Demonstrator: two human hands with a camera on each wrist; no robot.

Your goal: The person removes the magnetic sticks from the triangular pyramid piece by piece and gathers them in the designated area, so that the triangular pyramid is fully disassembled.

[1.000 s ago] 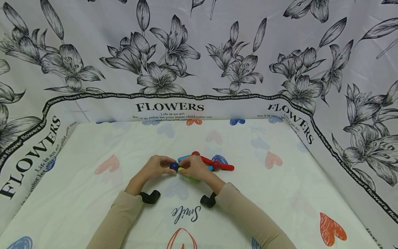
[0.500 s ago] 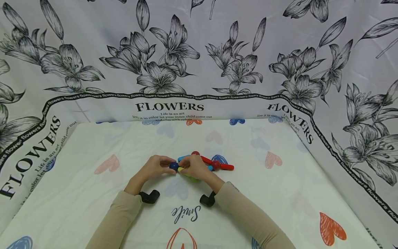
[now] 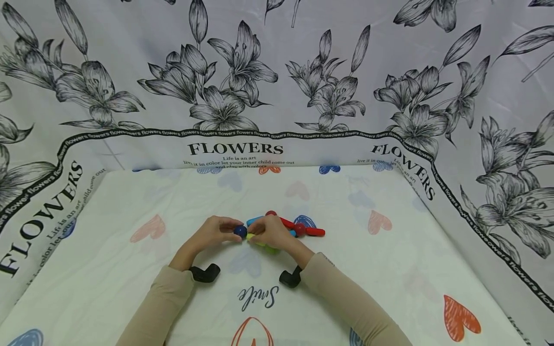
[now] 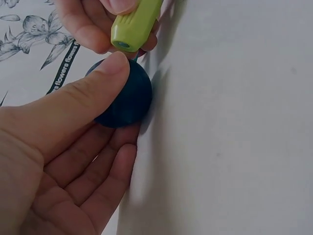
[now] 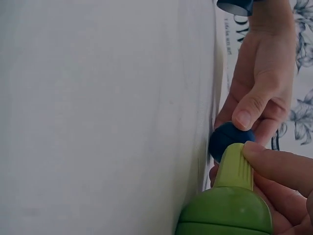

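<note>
My left hand pinches a dark blue ball between thumb and fingers, just above the cloth. My right hand holds a yellow-green toy stick from the side, thumb on its ridged face. One end of that stick joins a larger green ball. Its other end, with a small dark round spot, faces the blue ball. A narrow gap shows between the two in the left wrist view. Behind the right hand lie red sticks, red balls and light blue sticks, partly hidden.
A white cloth with printed hearts covers the table. Flower-printed curtains rise at the back and sides. Dark wrist-camera mounts stick out beneath both wrists.
My left hand and the blue ball have shifted slightly left, away from the stick's end. The right hand has stayed nearly still, and the red and light blue pieces lie as before.
</note>
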